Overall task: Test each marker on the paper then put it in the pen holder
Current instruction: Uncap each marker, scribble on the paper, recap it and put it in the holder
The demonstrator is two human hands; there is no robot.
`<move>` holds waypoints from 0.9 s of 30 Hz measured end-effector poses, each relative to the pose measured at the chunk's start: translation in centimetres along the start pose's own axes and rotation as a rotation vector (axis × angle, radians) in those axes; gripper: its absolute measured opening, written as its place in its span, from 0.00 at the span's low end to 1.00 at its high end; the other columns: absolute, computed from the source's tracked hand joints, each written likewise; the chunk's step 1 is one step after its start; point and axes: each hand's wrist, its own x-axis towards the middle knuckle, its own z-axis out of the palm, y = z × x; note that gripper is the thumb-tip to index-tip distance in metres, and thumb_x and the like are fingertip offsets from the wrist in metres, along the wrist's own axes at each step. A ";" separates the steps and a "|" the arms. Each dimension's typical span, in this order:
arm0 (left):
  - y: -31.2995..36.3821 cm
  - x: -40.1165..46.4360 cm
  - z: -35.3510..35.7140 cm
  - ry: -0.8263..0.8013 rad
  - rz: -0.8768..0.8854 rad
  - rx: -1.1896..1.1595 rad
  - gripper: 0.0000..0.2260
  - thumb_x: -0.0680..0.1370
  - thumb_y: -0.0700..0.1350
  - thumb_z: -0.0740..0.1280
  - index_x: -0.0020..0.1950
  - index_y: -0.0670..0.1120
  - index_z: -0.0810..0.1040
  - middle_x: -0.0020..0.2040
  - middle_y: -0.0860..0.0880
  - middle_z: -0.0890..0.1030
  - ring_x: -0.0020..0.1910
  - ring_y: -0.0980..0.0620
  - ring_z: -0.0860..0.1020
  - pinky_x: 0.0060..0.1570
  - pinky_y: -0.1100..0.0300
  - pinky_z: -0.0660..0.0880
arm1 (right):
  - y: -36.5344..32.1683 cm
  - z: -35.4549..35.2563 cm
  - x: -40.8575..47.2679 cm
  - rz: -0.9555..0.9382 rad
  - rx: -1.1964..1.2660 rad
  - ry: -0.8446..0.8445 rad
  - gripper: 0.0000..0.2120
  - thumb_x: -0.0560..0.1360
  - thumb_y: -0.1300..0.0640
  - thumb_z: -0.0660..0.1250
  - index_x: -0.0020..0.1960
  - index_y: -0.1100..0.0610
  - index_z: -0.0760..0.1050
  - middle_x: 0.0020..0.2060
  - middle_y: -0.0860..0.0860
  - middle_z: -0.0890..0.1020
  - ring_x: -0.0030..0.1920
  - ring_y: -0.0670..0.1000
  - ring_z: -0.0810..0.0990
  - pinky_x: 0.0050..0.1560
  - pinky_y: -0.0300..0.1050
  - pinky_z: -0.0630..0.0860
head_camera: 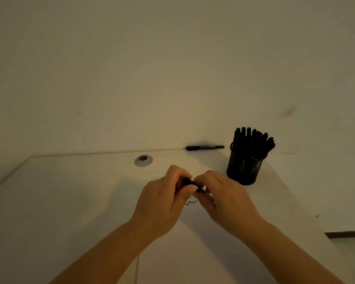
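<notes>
Both hands meet mid-desk on one slim black plastic marker (190,183). Left hand (164,198) fingers curled round cap end; right hand (221,196) pinches barrel. Squiggle on white paper (162,253) just below fingertips. Judged light, rigid, smooth; grip mid-barrel. Black mesh pen holder (245,168), nearly full, beyond right fingers; spare black marker (204,147) further back.

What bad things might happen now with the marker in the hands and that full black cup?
The pen holder is already crammed with markers, so pushing the marker held by the left hand and right hand in might tip it or knock others out. The loose marker lies at the desk's back edge and could roll off. If uncapped, the held marker may ink fingers.
</notes>
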 end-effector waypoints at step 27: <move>-14.8 16.5 11.5 -0.445 -0.167 0.681 0.13 0.78 0.50 0.58 0.60 0.47 0.73 0.57 0.47 0.74 0.55 0.46 0.73 0.47 0.53 0.71 | 12.6 -5.8 3.8 0.468 0.231 0.447 0.28 0.73 0.58 0.68 0.61 0.35 0.58 0.41 0.35 0.74 0.40 0.38 0.78 0.36 0.32 0.76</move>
